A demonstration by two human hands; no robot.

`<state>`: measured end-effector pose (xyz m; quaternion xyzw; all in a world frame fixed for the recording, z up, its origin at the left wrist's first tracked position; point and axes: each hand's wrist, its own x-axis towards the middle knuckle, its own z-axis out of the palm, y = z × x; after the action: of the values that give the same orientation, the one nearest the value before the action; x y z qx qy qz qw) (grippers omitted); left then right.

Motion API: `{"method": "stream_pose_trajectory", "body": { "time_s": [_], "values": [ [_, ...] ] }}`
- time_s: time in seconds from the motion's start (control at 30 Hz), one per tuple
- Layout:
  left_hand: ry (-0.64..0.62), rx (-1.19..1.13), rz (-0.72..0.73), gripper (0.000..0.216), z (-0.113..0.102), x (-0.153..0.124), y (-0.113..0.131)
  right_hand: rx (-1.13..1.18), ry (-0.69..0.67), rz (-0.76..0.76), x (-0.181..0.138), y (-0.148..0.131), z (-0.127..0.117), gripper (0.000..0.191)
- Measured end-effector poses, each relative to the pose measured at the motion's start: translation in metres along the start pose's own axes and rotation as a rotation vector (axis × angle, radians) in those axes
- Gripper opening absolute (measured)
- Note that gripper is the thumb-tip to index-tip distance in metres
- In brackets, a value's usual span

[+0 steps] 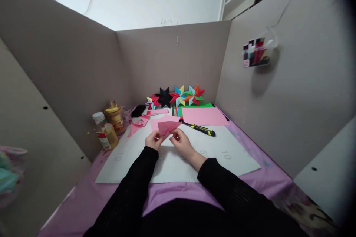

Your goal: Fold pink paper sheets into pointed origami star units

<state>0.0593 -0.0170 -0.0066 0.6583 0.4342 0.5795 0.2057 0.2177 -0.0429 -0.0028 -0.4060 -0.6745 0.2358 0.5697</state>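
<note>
Above the white board, a pink folded paper [167, 127] is held up between my two hands. My left hand [154, 140] grips its lower left side, fingers closed on it. Thumb and fingers of my right hand [182, 142] pinch the paper's right edge. Just behind lies a flat pink sheet [155, 122], partly hidden by the folded piece. More folded pink pieces [138, 124] rest to the left of it. A black and yellow utility knife [200, 129] lies to the right of my right hand.
The white board [178, 172] lies on a purple cloth [111, 203]. A bottle [107, 133] and a brown jar [114, 118] stand at left. Paper stars [180, 95] lean on the back panel. A pink sheet [205, 116] lies on coloured paper. Grey panels enclose three sides.
</note>
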Motion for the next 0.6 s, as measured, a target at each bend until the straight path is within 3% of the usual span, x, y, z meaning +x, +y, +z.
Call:
{"method": "stream_pose_trajectory", "body": {
  "time_s": [0.13,0.4,0.6],
  "values": [
    [0.009,0.076,0.152,0.004,-0.0010,-0.0014,0.0037,-0.011,-0.006,-0.024,-0.0013,0.0010,-0.0003,0.013],
    [0.012,0.117,0.450,0.007,-0.0030,-0.0047,0.0092,0.000,-0.018,-0.076,-0.0020,0.0021,0.0003,0.020],
    [0.055,0.149,0.526,0.016,-0.0059,-0.0048,0.0078,0.041,-0.017,-0.141,-0.0017,0.0019,-0.0002,0.030]
  ]
}}
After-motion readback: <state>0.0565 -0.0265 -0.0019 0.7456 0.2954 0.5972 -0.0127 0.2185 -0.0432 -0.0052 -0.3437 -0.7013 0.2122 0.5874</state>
